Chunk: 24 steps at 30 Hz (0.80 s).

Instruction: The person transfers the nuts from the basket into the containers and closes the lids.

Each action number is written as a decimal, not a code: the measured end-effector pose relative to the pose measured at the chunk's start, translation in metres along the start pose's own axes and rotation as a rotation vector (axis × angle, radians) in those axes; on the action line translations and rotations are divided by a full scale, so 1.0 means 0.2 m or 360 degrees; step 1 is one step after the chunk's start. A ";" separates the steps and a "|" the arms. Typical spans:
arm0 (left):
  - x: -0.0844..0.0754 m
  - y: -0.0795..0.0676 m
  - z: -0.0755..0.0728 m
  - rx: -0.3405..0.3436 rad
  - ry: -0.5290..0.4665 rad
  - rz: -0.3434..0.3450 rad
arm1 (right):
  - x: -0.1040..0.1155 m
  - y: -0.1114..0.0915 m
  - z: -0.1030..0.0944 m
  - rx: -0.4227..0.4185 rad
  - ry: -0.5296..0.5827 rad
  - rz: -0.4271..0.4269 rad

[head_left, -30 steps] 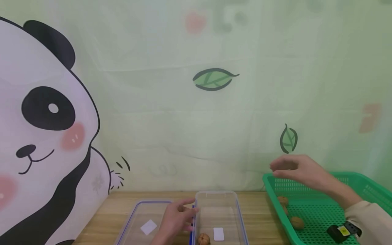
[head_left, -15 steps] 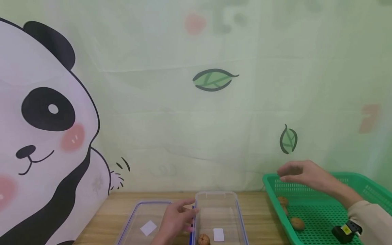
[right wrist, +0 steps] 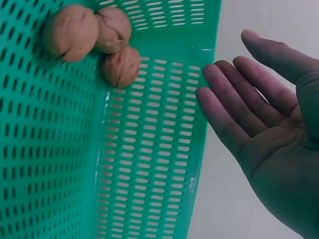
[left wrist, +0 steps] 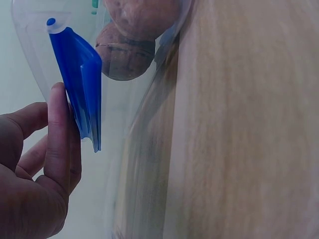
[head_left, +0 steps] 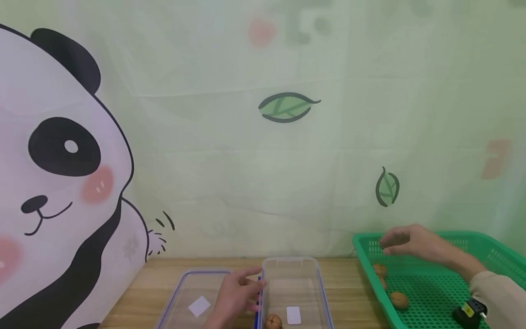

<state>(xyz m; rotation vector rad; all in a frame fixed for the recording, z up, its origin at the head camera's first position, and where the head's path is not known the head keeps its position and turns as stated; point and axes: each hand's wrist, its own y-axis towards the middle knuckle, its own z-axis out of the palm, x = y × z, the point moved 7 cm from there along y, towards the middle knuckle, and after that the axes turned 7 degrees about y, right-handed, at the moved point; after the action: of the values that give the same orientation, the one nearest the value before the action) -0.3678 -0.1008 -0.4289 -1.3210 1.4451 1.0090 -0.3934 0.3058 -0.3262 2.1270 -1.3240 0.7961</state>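
Note:
My left hand (head_left: 237, 292) rests at the left side of a clear plastic box (head_left: 293, 285). In the left wrist view, its extended fingers (left wrist: 58, 134) touch the blue latch flap (left wrist: 79, 79) on the box wall. A walnut (head_left: 273, 321) lies in the box near a white label (head_left: 293, 315); the left wrist view shows a second walnut (left wrist: 142, 15) through the plastic. Over the green basket (head_left: 367, 274), my right hand (head_left: 417, 244) hovers, fingers loosely bent with nothing in them. Three walnuts (right wrist: 71, 33) sit together in a basket corner, one of them (head_left: 398, 300) nearest me.
A clear lid (head_left: 185, 285) with a blue seal and a white square label lies left of the box. Behind the wooden table (head_left: 345, 292) hangs a pale green cloth (head_left: 230, 160) printed with a panda and leaves.
My right hand has come down and moved right, lower over the basket. My left hand, the box and the walnuts stay where they were.

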 end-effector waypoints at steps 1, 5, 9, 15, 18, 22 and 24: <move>0.00 0.00 0.00 -0.0001 0.0003 -0.0004 | -0.01 0.00 0.01 0.0026 0.0007 0.0003; 0.00 0.00 0.00 -0.0004 0.0010 -0.0003 | -0.05 -0.01 0.03 0.0111 0.0033 -0.0010; 0.00 0.00 0.00 -0.0005 -0.0004 0.0004 | -0.09 -0.02 0.05 0.0232 0.0106 -0.0025; 0.01 0.00 0.00 -0.0023 0.0010 -0.0014 | -0.16 -0.04 0.11 0.0449 0.0270 0.0030; 0.01 0.00 0.00 -0.0026 0.0014 -0.0020 | -0.19 -0.04 0.14 0.0528 0.0315 0.0042; 0.01 0.00 0.00 -0.0019 0.0005 -0.0006 | -0.21 -0.05 0.17 0.0595 0.0307 0.0035; 0.00 0.00 0.00 -0.0016 -0.0001 0.0001 | -0.20 -0.06 0.19 0.0618 0.0290 0.0030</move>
<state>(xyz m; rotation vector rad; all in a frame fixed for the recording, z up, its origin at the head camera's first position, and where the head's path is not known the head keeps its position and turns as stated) -0.3674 -0.1006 -0.4295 -1.3272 1.4419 1.0180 -0.3891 0.3096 -0.3823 2.2628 -1.1685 1.3105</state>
